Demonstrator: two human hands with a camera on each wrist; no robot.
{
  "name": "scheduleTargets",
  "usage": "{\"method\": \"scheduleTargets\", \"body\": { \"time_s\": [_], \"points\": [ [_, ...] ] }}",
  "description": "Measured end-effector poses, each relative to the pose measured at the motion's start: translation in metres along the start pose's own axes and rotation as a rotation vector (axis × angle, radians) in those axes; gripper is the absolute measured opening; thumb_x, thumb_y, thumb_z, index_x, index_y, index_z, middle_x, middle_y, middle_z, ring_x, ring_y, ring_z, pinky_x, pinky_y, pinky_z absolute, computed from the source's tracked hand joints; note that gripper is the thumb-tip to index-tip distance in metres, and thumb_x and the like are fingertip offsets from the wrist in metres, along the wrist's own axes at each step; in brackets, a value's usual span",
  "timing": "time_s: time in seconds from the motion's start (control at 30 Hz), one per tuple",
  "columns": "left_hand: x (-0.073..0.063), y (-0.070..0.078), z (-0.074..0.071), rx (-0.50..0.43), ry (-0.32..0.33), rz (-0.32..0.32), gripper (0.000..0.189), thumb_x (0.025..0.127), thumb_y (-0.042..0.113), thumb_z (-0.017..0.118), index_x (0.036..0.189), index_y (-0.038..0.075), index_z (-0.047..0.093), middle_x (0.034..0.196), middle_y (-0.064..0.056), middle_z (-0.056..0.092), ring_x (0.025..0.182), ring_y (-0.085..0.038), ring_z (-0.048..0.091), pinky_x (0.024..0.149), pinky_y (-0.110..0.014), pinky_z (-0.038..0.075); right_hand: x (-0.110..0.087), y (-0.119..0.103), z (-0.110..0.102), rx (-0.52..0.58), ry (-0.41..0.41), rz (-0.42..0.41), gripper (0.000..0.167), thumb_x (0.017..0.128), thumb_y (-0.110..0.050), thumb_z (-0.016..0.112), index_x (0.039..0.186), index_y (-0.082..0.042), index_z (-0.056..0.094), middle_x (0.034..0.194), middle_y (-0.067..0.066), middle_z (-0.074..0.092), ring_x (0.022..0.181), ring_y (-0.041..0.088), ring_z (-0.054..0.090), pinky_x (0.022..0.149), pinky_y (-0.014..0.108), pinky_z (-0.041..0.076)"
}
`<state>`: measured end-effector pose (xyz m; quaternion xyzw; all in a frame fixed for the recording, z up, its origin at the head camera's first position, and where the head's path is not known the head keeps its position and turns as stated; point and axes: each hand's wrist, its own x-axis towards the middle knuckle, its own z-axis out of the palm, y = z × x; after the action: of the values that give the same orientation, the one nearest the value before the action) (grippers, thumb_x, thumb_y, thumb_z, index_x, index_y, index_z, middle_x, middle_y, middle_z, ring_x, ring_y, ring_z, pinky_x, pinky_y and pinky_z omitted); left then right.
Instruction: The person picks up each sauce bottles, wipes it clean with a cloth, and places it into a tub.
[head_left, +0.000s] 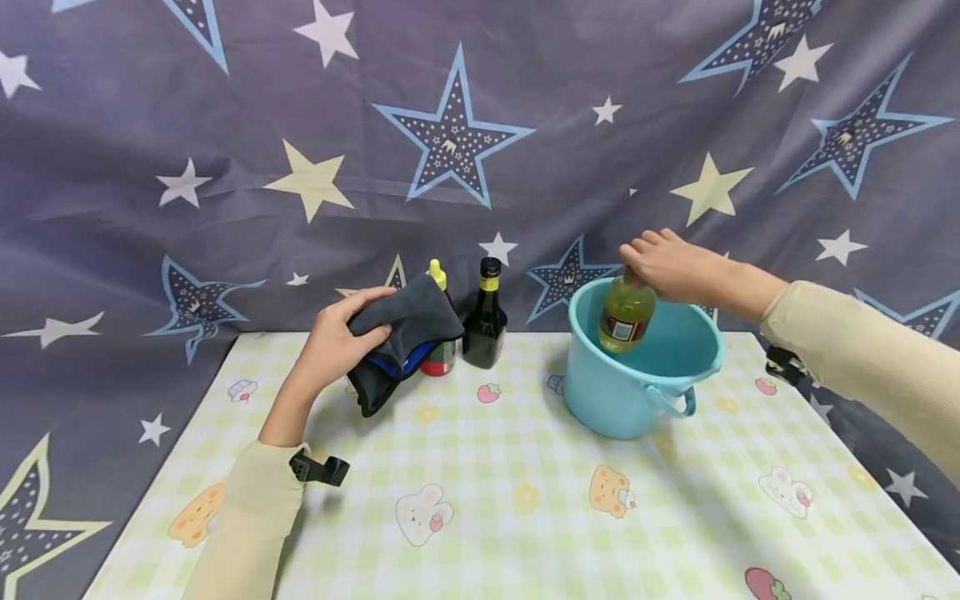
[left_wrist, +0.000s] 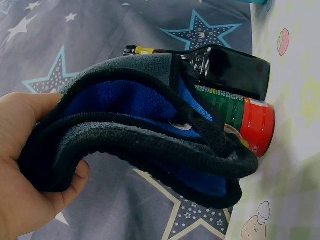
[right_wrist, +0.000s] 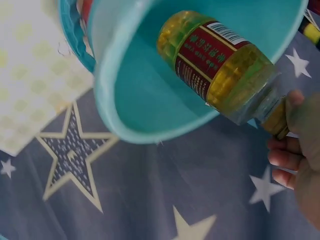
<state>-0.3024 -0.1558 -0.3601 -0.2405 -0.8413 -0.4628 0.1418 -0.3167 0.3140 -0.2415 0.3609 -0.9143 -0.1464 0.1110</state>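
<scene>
My left hand (head_left: 339,340) grips a folded grey cloth (head_left: 412,312) with a blue inner side and black edging, raised off the table. Behind the cloth stands a bottle with a yellow nozzle cap (head_left: 437,273), a green label and a red base, partly hidden. Beside it is a dark glass bottle (head_left: 484,327) with a black cap and yellow neck band. My right hand (head_left: 667,262) holds a bottle of yellow liquid (right_wrist: 215,65) by its neck, its lower part inside the mouth of a light blue bucket (head_left: 622,400). The bottle's label is dark red.
The table (head_left: 495,517) wears a pale green checked cover with cartoon prints. A grey curtain (head_left: 570,167) with stars hangs directly behind it. The bucket's handle (head_left: 671,402) hangs down on its front right side.
</scene>
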Motion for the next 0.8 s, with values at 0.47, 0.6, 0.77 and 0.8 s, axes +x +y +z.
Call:
{"method": "scheduleTargets", "body": {
  "time_s": [0.47, 0.6, 0.77, 0.8],
  "points": [
    [-0.007, 0.000, 0.003, 0.012, -0.023, -0.020, 0.052, 0.094, 0.003, 0.070, 0.143, 0.016, 0.060, 0.143, -0.016, 0.061, 0.129, -0.038, 0.058, 0.104, -0.056, 0.045, 0.010, -0.010, 0.038, 0.013, -0.116, -0.075, 0.024, 0.092, -0.013, 0.074, 0.101, -0.004, 0.054, 0.091, 0.011, 0.064, 0.088, 0.031, 0.056, 0.077, 0.046, 0.046],
    [-0.005, -0.001, 0.004, 0.010, -0.027, -0.012, 0.052, 0.094, 0.003, 0.069, 0.144, 0.016, 0.060, 0.142, -0.016, 0.061, 0.127, -0.038, 0.059, 0.103, -0.055, 0.046, 0.010, -0.010, 0.041, 0.015, -0.139, -0.077, 0.025, 0.091, -0.013, 0.075, 0.104, -0.004, 0.054, 0.094, 0.011, 0.065, 0.093, 0.031, 0.058, 0.078, 0.046, 0.046],
    [0.000, -0.002, 0.006, 0.016, -0.031, -0.010, 0.053, 0.093, 0.003, 0.070, 0.144, 0.017, 0.059, 0.142, -0.016, 0.061, 0.127, -0.039, 0.059, 0.102, -0.057, 0.046, 0.011, -0.010, 0.046, 0.012, -0.141, -0.078, 0.027, 0.091, -0.013, 0.075, 0.105, -0.004, 0.053, 0.094, 0.012, 0.065, 0.093, 0.031, 0.058, 0.079, 0.047, 0.047],
    [0.000, -0.003, 0.006, 0.018, -0.032, -0.008, 0.053, 0.093, 0.002, 0.070, 0.144, 0.016, 0.059, 0.142, -0.017, 0.061, 0.128, -0.039, 0.059, 0.102, -0.057, 0.046, 0.011, -0.010, 0.047, 0.006, -0.141, -0.078, 0.027, 0.091, -0.013, 0.075, 0.106, -0.004, 0.054, 0.094, 0.012, 0.065, 0.092, 0.031, 0.058, 0.080, 0.047, 0.047]
  ]
}}
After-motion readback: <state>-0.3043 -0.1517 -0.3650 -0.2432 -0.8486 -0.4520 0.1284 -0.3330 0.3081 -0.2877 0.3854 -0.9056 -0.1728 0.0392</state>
